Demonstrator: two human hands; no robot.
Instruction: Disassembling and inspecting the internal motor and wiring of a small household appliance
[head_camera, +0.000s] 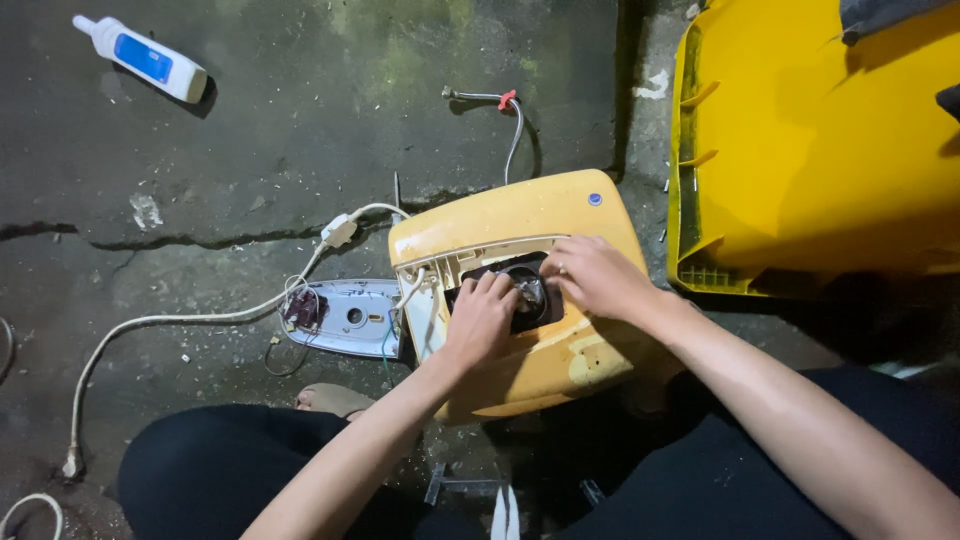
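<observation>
A yellow plastic appliance housing (520, 225) lies on the cracked concrete floor between my knees. Its middle has a dark round opening with a metal part (530, 292) inside. My left hand (480, 318) rests on the left edge of that opening, fingers curled onto the metal part. My right hand (598, 275) comes in from the right, fingertips on the same part and the opening's rim. Whether either hand truly grips the part is hard to see. A white panel with a small circuit board (345, 318) lies just left of the housing, joined by thin wires.
A white power cord (180, 320) runs left to a plug near my knee. A white bottle with a blue label (145, 58) lies far left. A braided hose with a red fitting (505, 105) lies behind the housing. A large yellow bin (820, 150) stands right.
</observation>
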